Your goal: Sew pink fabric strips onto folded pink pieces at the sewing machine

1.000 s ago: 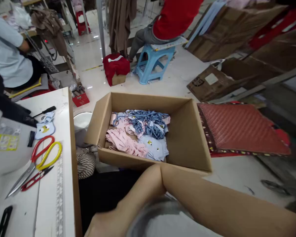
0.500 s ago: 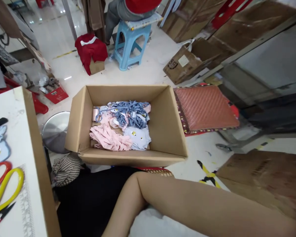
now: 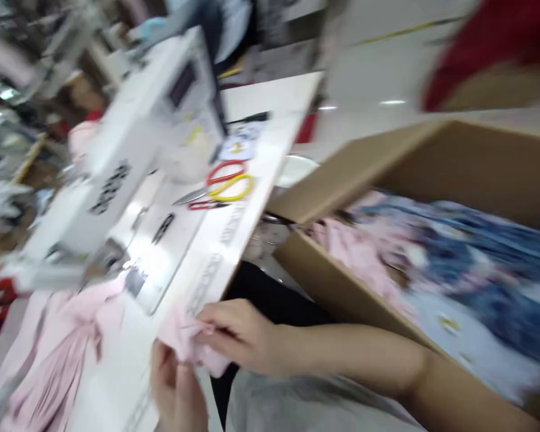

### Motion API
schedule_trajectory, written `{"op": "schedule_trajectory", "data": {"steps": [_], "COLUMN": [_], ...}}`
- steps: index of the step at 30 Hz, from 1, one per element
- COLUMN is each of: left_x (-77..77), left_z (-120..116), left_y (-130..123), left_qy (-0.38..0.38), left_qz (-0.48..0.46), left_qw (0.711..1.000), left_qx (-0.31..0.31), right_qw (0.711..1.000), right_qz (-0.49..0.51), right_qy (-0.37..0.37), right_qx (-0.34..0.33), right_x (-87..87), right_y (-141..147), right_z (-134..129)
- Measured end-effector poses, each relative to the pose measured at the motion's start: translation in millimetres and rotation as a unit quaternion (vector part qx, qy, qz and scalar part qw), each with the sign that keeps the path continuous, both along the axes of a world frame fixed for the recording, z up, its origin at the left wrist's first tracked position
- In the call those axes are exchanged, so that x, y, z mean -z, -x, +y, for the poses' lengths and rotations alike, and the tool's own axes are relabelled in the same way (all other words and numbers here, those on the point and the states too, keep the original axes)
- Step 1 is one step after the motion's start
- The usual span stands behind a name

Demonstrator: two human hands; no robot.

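A small piece of pink fabric [image 3: 189,339] sits between the person's 2 hands, just past the near edge of the white bench [image 3: 270,96]. The right grip [image 3: 236,333] is closed on it, with the fingers [image 3: 234,324] pinching its upper edge from the right. The left grip [image 3: 177,384] is closed on it from below, with the fingers [image 3: 171,366] upright against the cloth and the fabric hanging between the 2 hands. The picture is blurred, so the exact fold of the cloth is hard to make out.

A larger pink garment [image 3: 56,354] lies on the bench surface to the left of the hands. Farther up the bench are a white sewing machine [image 3: 117,168], scissors with red and yellow handles [image 3: 229,180] and small red snips [image 3: 207,204]. A printed ruler [image 3: 204,285] runs along the bench edge.

To the right, the right forearm [image 3: 351,354] passes in front of a cardboard box [image 3: 450,156], which holds pink and blue clothes [image 3: 459,270]. Black cloth [image 3: 270,294] shows below the bench edge, and a co-worker's pale blue sleeve [image 3: 228,24] shows at the top, out of focus.
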State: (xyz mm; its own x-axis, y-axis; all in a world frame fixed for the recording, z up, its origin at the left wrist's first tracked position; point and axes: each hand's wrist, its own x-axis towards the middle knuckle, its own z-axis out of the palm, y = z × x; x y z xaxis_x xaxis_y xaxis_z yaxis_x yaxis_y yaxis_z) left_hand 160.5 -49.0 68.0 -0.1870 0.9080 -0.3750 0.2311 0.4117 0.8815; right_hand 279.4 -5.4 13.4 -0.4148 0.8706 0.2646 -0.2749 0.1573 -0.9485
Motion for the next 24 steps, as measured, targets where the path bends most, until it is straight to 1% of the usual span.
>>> {"op": "schedule_trajectory", "data": {"steps": [1, 3, 4, 6, 7, 8, 9, 10, 12, 13, 15, 17, 19, 20, 22, 24], "left_x": [2.3, 7.8, 9.7, 11.0, 10.6, 9.7, 8.5, 7.2, 4.5, 3.6, 3.7, 6.5, 11.5, 14.1, 18.2, 19.7], "left_z": [-4.5, -7.0, -7.2, -9.6, -11.9, -14.7, -17.3, -19.7, -22.6, -23.3, -24.5, -26.5, -29.5, -31.2, -33.8, -35.0], "left_y": [4.1, 12.5, 16.9, 25.4, 29.2, 32.7, 35.5, 37.4, 37.6, 35.9, 30.3, 24.8, 23.1, 24.1, 29.4, 36.6], "left_qy": [-0.015, -0.031, -0.037, -0.065, -0.084, -0.097, -0.1, -0.098, -0.087, -0.087, -0.095, -0.106, -0.111, -0.111, -0.105, -0.097], "left_qz": [-0.027, -0.094, -0.113, -0.089, -0.072, -0.067, -0.083, -0.122, -0.24, -0.289, -0.339, -0.346, -0.332, -0.323, -0.301, -0.268], "left_qw": [0.998, 0.987, 0.981, 0.975, 0.97, 0.966, 0.962, 0.959, 0.944, 0.933, 0.915, 0.907, 0.91, 0.915, 0.928, 0.945], "left_qx": [-0.055, -0.13, -0.154, -0.195, -0.215, -0.231, -0.238, -0.235, -0.21, -0.199, -0.198, -0.215, -0.22, -0.215, -0.192, -0.158], "right_qw": [1.0, 1.0, 0.999, 0.995, 0.991, 0.984, 0.976, 0.964, 0.941, 0.935, 0.932, 0.927, 0.92, 0.921, 0.932, 0.95], "right_qz": [0.003, -0.013, -0.034, -0.095, -0.13, -0.162, -0.189, -0.207, -0.209, -0.2, -0.182, -0.174, -0.174, -0.169, -0.153, -0.151], "right_qy": [-0.005, -0.014, -0.012, -0.017, -0.034, -0.066, -0.112, -0.161, -0.245, -0.268, -0.29, -0.312, -0.333, -0.338, -0.326, -0.271], "right_qx": [0.0, -0.018, -0.026, -0.03, -0.028, -0.016, 0.009, 0.042, 0.104, 0.121, 0.122, 0.117, 0.112, 0.097, 0.046, -0.021], "right_x": [-1.6, -2.4, -1.7, 0.5, 1.2, 1.0, -0.5, -3.4, -12.2, -17.0, -24.3, -26.2, -24.1, -22.9, -22.9, -27.0], "right_y": [1.6, 6.0, 7.7, 8.4, 7.8, 7.2, 7.1, 8.3, 15.7, 21.9, 36.9, 50.3, 56.8, 56.8, 51.2, 41.9], "right_z": [2.1, 2.9, 1.1, -4.3, -6.6, -7.8, -8.0, -7.3, -5.2, -4.4, -3.9, -3.6, -1.6, 0.1, 4.9, 10.1]}}
